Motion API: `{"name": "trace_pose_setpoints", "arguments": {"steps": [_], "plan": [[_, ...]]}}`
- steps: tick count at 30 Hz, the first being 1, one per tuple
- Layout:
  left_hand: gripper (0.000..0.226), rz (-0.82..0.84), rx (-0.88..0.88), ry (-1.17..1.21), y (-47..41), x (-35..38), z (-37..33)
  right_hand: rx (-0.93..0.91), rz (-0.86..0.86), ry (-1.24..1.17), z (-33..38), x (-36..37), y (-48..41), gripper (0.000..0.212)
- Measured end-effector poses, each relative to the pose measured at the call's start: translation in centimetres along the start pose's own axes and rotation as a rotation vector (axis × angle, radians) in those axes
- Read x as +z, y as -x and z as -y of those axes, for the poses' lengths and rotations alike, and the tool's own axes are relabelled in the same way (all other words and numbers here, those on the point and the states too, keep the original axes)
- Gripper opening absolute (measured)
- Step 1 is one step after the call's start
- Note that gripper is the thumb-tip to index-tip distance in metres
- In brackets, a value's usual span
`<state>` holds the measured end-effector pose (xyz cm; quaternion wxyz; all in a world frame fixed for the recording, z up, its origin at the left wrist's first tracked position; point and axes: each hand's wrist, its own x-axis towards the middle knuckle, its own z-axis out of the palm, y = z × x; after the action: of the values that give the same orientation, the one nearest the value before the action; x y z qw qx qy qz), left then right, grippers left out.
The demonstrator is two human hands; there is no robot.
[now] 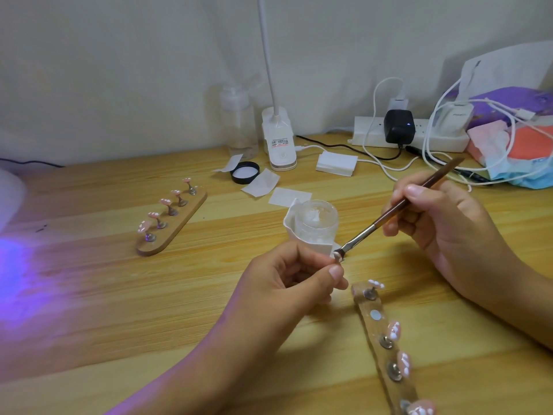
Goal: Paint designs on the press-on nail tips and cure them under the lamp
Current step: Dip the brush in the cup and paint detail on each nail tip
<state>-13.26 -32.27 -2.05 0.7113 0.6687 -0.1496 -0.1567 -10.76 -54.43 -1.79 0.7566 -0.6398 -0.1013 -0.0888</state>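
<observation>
Two wooden stands (182, 223): five nail tips (165, 201) on mid-left one, four on lower-right one (363, 307) at bottom edge. Centre: one tip (338, 256) pinched in left hand (287, 280), touched by one brush (398, 206) gripped in right hand (443, 223). Bare surface (104, 295) lower left.

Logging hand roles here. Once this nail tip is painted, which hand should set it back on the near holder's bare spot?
Left, probably: the left hand pinches the nail tip close to the holder; the right hand grips the brush.
</observation>
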Motion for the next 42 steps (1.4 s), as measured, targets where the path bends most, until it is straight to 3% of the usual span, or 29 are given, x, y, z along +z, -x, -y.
{"name": "trace_pose_setpoints", "arguments": {"steps": [3,7,11,16,29,33,42], "plan": [[0.003,-0.001,0.005,0.002,0.0,0.0,0.0,-0.060,-0.013,0.040,-0.1,-0.2,0.1,0.012],[0.007,0.000,0.021,0.010,0.0,-0.1,0.0,-0.083,-0.018,0.006,0.0,-0.5,0.0,0.016],[0.008,0.008,0.036,0.011,0.0,-0.1,0.0,0.046,0.013,-0.177,0.3,-0.4,-0.4,0.026],[0.011,0.013,0.035,0.006,0.0,-0.1,-0.1,0.120,0.024,-0.233,0.6,0.0,-0.3,0.019],[0.004,0.022,0.022,-0.008,0.0,-0.1,0.0,0.082,0.092,-0.127,0.4,0.4,0.2,0.010],[0.004,0.027,0.030,-0.016,-0.1,-0.1,0.0,0.076,0.109,-0.112,0.3,0.3,0.3,0.020],[0.004,0.005,0.022,-0.050,-0.1,-0.1,0.3,0.052,-0.060,-0.058,0.3,0.4,0.1,0.023]]}}
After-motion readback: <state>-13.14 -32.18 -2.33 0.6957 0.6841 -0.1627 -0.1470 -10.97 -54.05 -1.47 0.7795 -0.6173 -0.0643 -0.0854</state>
